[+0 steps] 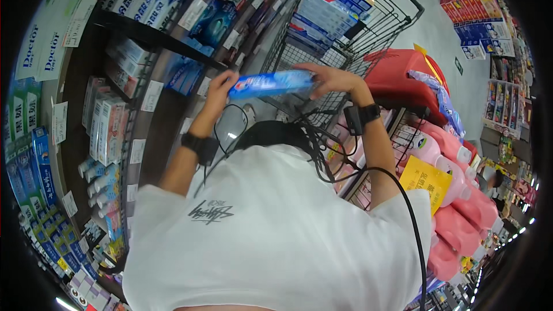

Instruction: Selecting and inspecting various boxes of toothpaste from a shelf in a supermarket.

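A blue toothpaste box [271, 84], blurred by motion, spans the gap between my two hands. My left hand [221, 88] pinches its left end. At the other end, the fingers and thumb of my right hand [339, 81] close around the box. Just beyond it stands a wire shopping cart [317, 55], where stacked blue and white cartons [327, 8] fill the far part. To the left, shelves carry more blue toothpaste boxes [185, 71]. Both wrists wear black strapped devices with cables.
Shelf edges with price tags [152, 96] run along my left. On the right, pink jugs [460, 229] and a yellow sign [425, 183] stand close to my arm, with a red container [404, 84] beside the cart. Black cables [322, 155] hang across my right side.
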Motion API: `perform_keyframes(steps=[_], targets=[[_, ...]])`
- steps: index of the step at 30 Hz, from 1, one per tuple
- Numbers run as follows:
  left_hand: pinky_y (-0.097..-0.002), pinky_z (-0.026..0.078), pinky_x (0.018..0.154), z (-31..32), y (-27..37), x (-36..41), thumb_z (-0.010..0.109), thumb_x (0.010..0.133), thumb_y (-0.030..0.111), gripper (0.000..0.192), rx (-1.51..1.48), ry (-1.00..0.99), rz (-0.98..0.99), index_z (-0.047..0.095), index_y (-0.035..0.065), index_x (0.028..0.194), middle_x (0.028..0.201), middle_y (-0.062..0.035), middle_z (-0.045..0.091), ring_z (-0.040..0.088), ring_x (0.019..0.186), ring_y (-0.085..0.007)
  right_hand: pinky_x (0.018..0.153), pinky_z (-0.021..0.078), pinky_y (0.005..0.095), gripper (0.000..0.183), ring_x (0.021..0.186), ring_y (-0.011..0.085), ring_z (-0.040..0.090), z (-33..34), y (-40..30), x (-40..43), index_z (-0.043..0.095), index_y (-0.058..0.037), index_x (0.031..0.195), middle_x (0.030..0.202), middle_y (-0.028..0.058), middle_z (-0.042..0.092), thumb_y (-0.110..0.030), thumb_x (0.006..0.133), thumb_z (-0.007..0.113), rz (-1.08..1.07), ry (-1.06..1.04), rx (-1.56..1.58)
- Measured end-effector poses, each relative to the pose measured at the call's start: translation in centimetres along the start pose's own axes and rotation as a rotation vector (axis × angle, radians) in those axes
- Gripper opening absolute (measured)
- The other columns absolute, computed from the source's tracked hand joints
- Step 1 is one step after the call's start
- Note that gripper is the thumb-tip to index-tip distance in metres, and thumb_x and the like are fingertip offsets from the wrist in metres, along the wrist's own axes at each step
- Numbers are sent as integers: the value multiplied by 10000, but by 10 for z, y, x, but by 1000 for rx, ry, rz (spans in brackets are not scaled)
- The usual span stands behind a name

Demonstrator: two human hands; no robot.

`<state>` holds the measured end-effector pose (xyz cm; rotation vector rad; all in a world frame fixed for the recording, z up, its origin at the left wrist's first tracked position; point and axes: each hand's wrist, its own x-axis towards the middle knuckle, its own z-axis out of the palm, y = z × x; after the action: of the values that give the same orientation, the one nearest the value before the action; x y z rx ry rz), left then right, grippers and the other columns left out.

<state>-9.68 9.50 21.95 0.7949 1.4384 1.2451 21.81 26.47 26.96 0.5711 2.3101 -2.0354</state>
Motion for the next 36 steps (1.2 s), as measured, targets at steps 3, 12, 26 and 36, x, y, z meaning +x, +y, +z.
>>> perform_keyframes(steps=[3, 12, 26, 36], targets=[[-233, 451, 575, 40, 38, 27, 627, 939, 253, 191, -171, -72, -239, 659, 67, 913, 768, -8, 624, 573, 631, -79, 767, 532, 307, 634, 965, 181, 650, -14, -15, -22, 427, -64, 1375, 1138, 72, 620, -132, 817, 719, 164, 110, 261], [-244, 437, 598, 102, 27, 84, 655, 917, 359, 345, 157, -262, -256, 585, 72, 1094, 935, -36, 617, 585, 761, -108, 607, 491, 242, 560, 805, 147, 643, -14, 47, -72, 521, -56, 1279, 1049, 50, 619, -87, 763, 737, 183, 628, 315], [-410, 430, 971, 171, -271, 253, 701, 747, 221, 536, 606, 77, -323, 547, -10, 1206, 1275, -208, 493, 510, 1177, -366, 709, 532, 351, 664, 986, 258, 619, 24, 369, 56, 408, 17, 1289, 1170, 195, 585, -223, 771, 748, 683, 1180, 701], [-435, 410, 1028, 202, -353, 318, 669, 769, 298, 620, 834, -57, -181, 530, 6, 1299, 1324, -230, 464, 473, 1227, -398, 956, 467, 392, 665, 1144, 369, 546, -1, 469, 122, 477, 8, 1378, 1276, 213, 495, -219, 791, 692, 570, 1347, 382]])
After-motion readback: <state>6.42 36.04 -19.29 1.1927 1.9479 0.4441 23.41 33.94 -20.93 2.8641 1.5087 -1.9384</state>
